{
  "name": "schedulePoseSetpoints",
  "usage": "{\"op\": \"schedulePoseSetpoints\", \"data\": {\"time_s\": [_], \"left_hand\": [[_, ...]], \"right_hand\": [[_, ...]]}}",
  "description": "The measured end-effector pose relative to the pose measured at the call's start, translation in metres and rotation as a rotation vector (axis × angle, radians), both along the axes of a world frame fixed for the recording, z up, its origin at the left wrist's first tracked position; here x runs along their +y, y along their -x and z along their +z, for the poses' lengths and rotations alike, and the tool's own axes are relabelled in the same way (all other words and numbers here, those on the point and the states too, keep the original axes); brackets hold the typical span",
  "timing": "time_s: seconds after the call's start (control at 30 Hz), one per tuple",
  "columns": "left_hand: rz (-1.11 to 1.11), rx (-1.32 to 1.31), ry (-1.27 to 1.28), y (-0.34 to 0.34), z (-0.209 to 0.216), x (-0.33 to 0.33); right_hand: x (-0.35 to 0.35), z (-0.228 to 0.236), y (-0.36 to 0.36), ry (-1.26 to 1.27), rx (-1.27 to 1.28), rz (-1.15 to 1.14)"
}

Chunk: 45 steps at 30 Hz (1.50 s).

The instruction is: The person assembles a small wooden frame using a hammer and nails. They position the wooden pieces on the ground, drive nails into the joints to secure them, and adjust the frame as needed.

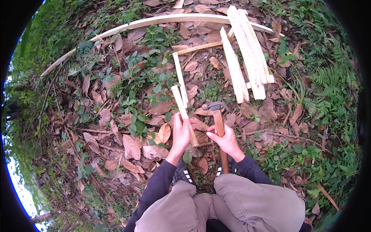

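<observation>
My left hand (181, 134) is closed around a pale wooden stick (178, 98), which tilts with its upper end leaning left. In my right hand (227, 143) is a claw hammer (219, 123), gripped partway along its brown wooden handle, metal head uppermost. The two hands are apart, in front of my knees. Just beyond the stick, a narrow wooden strip (179, 75) with small dark marks lies on the leaves. Farther off to the right are several pale boards (249, 50), and a pointed wooden piece (234, 69) lies beside them.
A long curved wooden strip (166, 20) crosses the far ground, with a thinner wooden piece (201, 48) nearer. Dry brown leaves (132, 147) and low green plants cover the soil. Ferns (328, 94) grow at the right. My shoes (181, 174) are close below the hands.
</observation>
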<state>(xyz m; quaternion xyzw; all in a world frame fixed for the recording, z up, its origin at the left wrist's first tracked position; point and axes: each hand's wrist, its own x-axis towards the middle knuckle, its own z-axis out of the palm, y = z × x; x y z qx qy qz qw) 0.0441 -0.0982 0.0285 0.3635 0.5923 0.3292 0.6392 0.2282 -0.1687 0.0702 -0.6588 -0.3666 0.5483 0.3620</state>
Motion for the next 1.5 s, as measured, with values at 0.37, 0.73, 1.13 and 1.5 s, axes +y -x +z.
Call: {"op": "schedulePoseSetpoints", "data": {"time_s": [0.37,0.73,1.13,1.5], "left_hand": [[-0.677,1.104,-0.683,0.097,0.019,0.068],[-0.521,1.181,-0.831,0.092,-0.027,0.084],[-0.399,1.141,-1.132,0.07,-0.037,0.108],[-0.463,1.056,-1.216,0.072,-0.055,0.114]], "right_hand": [[-0.007,-0.005,-0.007,0.036,0.096,-0.13],[-0.014,0.0,-0.014,0.043,0.108,-0.131],[-0.01,0.004,-0.011,0.026,0.107,-0.143],[0.035,0.056,-0.053,0.108,0.029,0.058]]}}
